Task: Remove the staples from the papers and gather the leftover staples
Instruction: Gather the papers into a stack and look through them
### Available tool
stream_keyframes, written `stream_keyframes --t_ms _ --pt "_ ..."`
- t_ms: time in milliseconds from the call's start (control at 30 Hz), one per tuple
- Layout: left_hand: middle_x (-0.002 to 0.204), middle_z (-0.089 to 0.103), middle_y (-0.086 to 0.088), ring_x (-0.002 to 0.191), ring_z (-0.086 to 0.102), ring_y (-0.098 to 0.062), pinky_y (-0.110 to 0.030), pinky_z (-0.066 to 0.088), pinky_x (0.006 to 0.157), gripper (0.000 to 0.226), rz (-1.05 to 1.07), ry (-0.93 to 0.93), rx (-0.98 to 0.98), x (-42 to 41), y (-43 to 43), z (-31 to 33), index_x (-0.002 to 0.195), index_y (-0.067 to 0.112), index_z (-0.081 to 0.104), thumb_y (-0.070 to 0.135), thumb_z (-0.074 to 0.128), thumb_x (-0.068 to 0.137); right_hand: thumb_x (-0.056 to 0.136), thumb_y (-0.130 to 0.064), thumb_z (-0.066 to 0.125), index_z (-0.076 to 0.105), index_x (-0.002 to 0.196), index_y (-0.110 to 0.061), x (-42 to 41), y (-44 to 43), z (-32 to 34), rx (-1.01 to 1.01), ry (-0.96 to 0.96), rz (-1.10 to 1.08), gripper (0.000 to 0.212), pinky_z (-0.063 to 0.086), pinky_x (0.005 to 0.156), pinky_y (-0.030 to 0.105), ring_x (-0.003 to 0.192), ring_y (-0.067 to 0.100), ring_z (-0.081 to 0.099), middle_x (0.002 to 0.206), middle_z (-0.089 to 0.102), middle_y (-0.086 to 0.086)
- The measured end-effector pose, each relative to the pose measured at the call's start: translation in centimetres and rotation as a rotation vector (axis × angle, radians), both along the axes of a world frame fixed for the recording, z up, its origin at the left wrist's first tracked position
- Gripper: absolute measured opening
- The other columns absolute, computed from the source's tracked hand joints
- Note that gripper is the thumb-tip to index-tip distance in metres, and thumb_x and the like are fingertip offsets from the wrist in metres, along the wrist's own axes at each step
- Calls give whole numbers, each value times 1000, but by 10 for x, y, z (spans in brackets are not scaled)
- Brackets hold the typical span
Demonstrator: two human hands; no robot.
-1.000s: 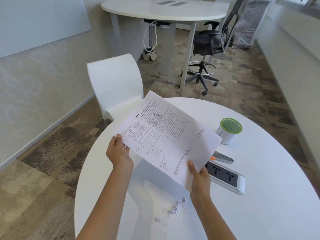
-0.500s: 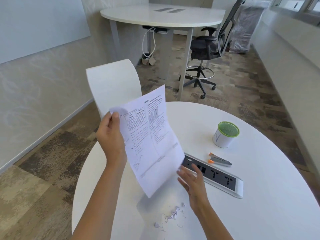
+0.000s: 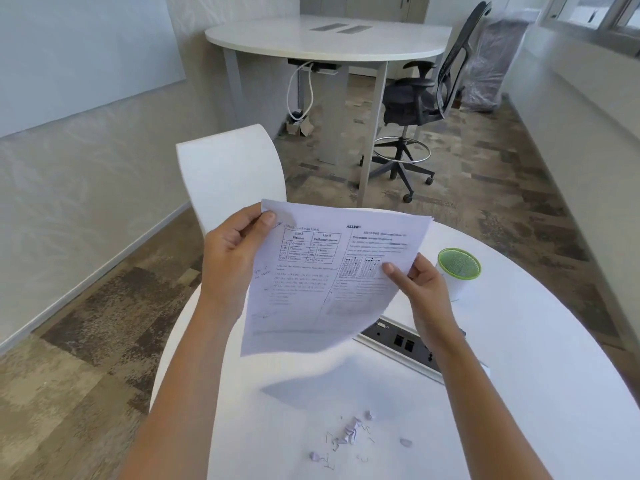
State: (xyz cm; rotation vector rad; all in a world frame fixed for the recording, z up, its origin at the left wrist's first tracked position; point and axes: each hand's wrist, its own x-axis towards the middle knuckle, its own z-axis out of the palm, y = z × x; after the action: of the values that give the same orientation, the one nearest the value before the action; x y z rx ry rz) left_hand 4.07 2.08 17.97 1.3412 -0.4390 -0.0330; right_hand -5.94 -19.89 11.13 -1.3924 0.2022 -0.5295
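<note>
Head view: a person holds printed papers [image 3: 332, 271] in the air above a round white table [image 3: 519, 393]. The left hand [image 3: 232, 251] pinches the top left corner, thumb on the front. The right hand [image 3: 422, 285] pinches the right edge, at about three o'clock on the sheet. At six o'clock from the papers, loose staples [image 3: 329, 439] lie on the table among small paper scraps [image 3: 351, 433]. At three o'clock, just beyond the right hand, stands a green-rimmed cup [image 3: 459, 271]. A socket panel [image 3: 405, 344] lies partly hidden behind the right forearm.

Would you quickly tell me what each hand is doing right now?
Left hand: holds the papers by the top left corner.
Right hand: pinches the papers' right edge.
</note>
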Motion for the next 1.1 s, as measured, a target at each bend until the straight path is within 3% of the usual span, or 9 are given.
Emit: stream_keyframes --t_ms 67,167,300,400,600,767,900,1000,1100 --pt "88 68 -2 88 60 -21 -43 47 84 15 89 -3 38 3 -2 -8 81 31 73 23 62 87 80 -6 68 69 99 -15 -3 4 -4 18 13 -58 21 53 74 19 89 11 68 97 75 -2" --pt "73 64 11 75 55 -9 -29 45 75 31 243 -10 90 3 -11 -22 70 38 67 18 58 91 80 -4 70 70 90 -11 -4 11 -16 22 38 -183 12 54 69 24 78 14 65 85 74 0" --pt "79 61 3 76 52 -10 -28 42 73 22 326 -14 163 5 -22 -40 76 32 63 22 55 93 78 -7 73 65 83 -1 -4 17 -28 36 55 -270 11 49 63 27 72 15 59 76 69 1" --pt "86 67 17 81 61 2 -15 46 78 25 346 130 49 7 -26 -46 82 40 65 18 59 92 78 -12 74 60 85 5 -4 18 -34 39 84 -256 23 45 66 34 72 18 55 79 63 10" --pt "82 68 15 67 63 13 -3 46 62 13 328 335 -90 12 -30 -51 90 23 68 11 64 87 78 -12 74 62 85 3 -3 14 -40 37 125 -261 20 45 65 31 69 14 56 78 65 8" --pt "89 67 14 82 63 3 -18 48 84 11 366 323 6 16 -32 -54 90 27 67 17 65 87 79 -12 73 66 87 -3 -1 12 -45 55 175 -243 14 51 68 32 73 14 62 82 70 3" --pt "92 68 11 88 62 -7 -31 52 92 9 428 228 95 12 -37 -57 92 28 68 21 63 88 79 -12 73 64 85 -1 -2 13 -48 44 161 -287 15 50 62 24 68 11 60 80 69 1" --pt "103 71 -5 88 63 -25 -45 49 92 15 476 255 70 8 -41 -57 100 21 71 24 63 89 79 -11 73 59 86 7 0 17 -49 22 140 -322 24 46 57 21 63 9 55 77 64 5" --pt "113 68 -15 110 59 -38 -49 46 97 27 474 320 46 6 -44 -54 113 13 69 23 63 89 80 -10 72 59 86 7 0 17 -51 31 131 -322 22 48 58 21 63 8 57 77 65 5"
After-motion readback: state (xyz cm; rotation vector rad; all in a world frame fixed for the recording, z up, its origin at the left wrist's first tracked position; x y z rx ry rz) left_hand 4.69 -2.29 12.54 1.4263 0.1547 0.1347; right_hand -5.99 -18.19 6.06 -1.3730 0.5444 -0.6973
